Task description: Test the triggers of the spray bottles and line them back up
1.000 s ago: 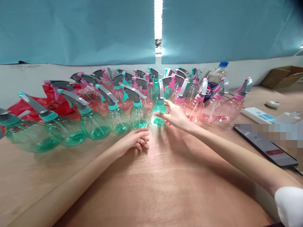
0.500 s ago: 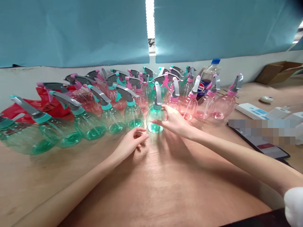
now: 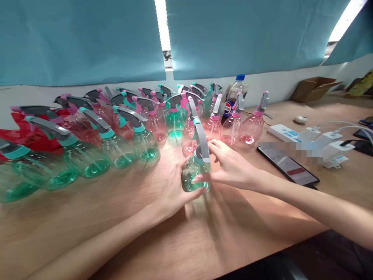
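Note:
A green spray bottle [image 3: 189,171] with a grey-and-teal trigger head is held upright, just above or on the tabletop, in front of the others. My left hand [image 3: 171,194] wraps its lower left side, thumb across the front near the base. From the right, my right hand [image 3: 233,167] grips it too, its thumb on the front and its fingers by the neck, partly hidden by the head. Close behind stands a pink spray bottle [image 3: 189,136]. To the left is a row of green spray bottles [image 3: 145,144], and to the right several pink ones [image 3: 251,128].
More spray bottles crowd the back along the wall, near a red plastic bag [image 3: 32,132]. A cola bottle [image 3: 233,97] stands behind the pink ones. On the right lie a phone [image 3: 287,165], a power strip [image 3: 284,133] with chargers, a white mouse [image 3: 300,119] and a cardboard box [image 3: 313,89].
The green spray bottle has come out of the row toward me, in my right hand. My left hand, free before, has closed on it. The view has turned to the right.

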A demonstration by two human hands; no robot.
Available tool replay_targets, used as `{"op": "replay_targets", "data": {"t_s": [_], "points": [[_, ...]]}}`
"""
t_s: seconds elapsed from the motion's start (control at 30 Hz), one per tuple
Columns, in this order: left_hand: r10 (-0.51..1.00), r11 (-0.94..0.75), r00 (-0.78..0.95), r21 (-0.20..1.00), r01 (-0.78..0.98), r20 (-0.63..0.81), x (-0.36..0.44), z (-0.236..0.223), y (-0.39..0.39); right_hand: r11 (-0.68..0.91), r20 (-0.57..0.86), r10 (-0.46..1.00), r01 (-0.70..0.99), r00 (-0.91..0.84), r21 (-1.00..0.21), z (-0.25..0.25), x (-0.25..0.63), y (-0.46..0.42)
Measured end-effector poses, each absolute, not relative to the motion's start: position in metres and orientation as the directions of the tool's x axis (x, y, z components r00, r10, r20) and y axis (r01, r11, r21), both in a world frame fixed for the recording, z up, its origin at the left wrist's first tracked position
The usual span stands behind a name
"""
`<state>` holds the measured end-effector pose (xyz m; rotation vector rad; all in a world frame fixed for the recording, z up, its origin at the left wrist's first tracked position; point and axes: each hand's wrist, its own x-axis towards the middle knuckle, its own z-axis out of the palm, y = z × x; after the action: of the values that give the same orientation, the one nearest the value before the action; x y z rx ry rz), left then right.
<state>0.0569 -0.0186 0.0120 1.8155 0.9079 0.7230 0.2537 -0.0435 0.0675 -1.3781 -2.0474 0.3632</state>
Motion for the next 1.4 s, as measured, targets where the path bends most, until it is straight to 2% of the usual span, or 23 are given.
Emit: {"op": "replay_targets", "data": {"t_s": [0.1, 0.17, 0.23, 0.4, 0.57, 0.67, 0.8, 0.97, 1.1, 1.2, 1.4], "points": [[0.800, -0.436, 0.564, 0.844, 0.312, 0.205, 0.066, 0.005, -0.022, 0.471, 0.416, 0.879, 0.561, -0.233, -0.681, 0.066, 0.262, -0.042], [0.797, -0.480, 0.547, 0.818, 0.317, 0.256, 0.073, 0.001, -0.024, 0.477, 0.460, 0.874, 0.466, -0.159, -0.745, 0.063, 0.263, -0.041], [0.787, -0.502, 0.551, 0.806, 0.314, 0.276, 0.081, -0.002, -0.026, 0.460, 0.476, 0.876, 0.448, -0.084, -0.767, 0.062, 0.262, -0.042], [0.751, -0.563, 0.593, 0.750, 0.347, 0.290, 0.103, -0.005, -0.026, 0.433, 0.510, 0.860, 0.511, 0.013, -0.742, 0.069, 0.261, -0.042], [0.711, -0.607, 0.631, 0.723, 0.330, 0.309, 0.110, -0.007, -0.025, 0.460, 0.543, 0.839, 0.490, 0.035, -0.741, 0.073, 0.268, -0.035], [0.693, -0.589, 0.669, 0.745, 0.311, 0.268, 0.102, -0.006, -0.024, 0.470, 0.535, 0.845, 0.452, 0.019, -0.758, 0.069, 0.273, -0.031], [0.675, -0.582, 0.699, 0.753, 0.307, 0.236, 0.084, -0.003, -0.017, 0.484, 0.487, 0.869, 0.363, -0.089, -0.796, 0.066, 0.277, -0.023], [0.695, -0.632, 0.671, 0.664, 0.399, 0.257, 0.054, -0.001, 0.001, 0.496, 0.471, 0.868, 0.340, -0.158, -0.799, 0.069, 0.273, -0.010], [0.688, -0.693, 0.668, 0.533, 0.486, 0.285, 0.038, -0.001, 0.012, 0.513, 0.485, 0.857, 0.373, -0.173, -0.773, 0.070, 0.272, -0.006], [0.662, -0.726, 0.693, 0.475, 0.498, 0.286, 0.035, -0.001, 0.015, 0.522, 0.504, 0.849, 0.402, -0.159, -0.752, 0.068, 0.273, -0.006], [0.632, -0.770, 0.700, 0.370, 0.520, 0.331, 0.037, -0.008, 0.016, 0.463, 0.447, 0.882, 0.464, -0.151, -0.755, 0.072, 0.274, -0.008]]}}
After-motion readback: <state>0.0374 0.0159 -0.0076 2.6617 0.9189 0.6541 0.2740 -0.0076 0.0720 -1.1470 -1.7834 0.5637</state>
